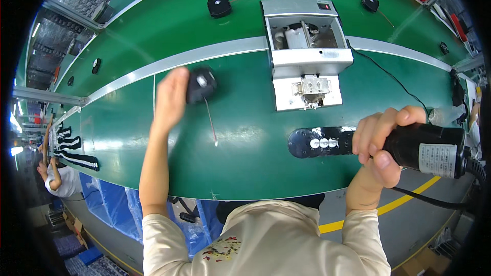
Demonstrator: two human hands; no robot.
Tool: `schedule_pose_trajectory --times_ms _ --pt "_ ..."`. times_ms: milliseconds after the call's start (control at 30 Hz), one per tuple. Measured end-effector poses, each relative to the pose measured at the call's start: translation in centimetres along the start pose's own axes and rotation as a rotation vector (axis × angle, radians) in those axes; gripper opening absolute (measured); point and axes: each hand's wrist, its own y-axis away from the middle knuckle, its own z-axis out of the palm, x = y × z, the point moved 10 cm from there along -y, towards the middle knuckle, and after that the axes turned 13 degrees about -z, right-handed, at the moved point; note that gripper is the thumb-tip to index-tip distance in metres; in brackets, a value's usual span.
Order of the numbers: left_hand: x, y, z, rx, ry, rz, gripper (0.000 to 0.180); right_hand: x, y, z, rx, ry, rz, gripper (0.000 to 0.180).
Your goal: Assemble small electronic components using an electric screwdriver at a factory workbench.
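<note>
My left hand (173, 94), somewhat blurred, is at the left side of a black rounded device (202, 85). Its fingers seem closed on the device's edge; a thin wire with a light tip (212, 128) trails from it over the bench. Wrapped round a black cylindrical corded tool (427, 148) with a pale label, my right hand (381, 140) is at the right. To the left of those fingers lies a flat black oblong piece (302, 143) bearing three white discs (323, 143). Whether it is joined to the tool cannot be told.
A grey metal machine (307, 59) with an open top stands beyond my hands, its black cable (394, 74) running right. On the far green strip lie similar black devices (219, 6) (370, 3). Black-and-white strips (71, 148) lie far left, near another person (61, 180). Blue-lined bins (107, 202) stand below.
</note>
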Motion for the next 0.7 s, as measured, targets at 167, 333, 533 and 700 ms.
schedule_pose_trajectory --times_ms 167,333,533,700 --pt "2.4 5.3 3.1 0.000 -0.231 0.287 0.015 0.1 0.0 0.6 -0.067 -0.024 0.015 0.053" --pt "5.3 8.2 3.8 -0.257 -0.149 0.422 0.025 -0.2 -0.2 0.4 -0.111 -0.001 0.009 0.055" --pt "8.8 12.3 9.7 -0.361 -0.058 0.603 0.023 0.1 -0.1 0.5 -0.072 -0.011 0.043 0.056" --pt "13.0 14.6 14.1 -0.426 0.051 0.739 0.022 0.2 -0.1 0.7 -0.104 -0.015 0.048 0.056"
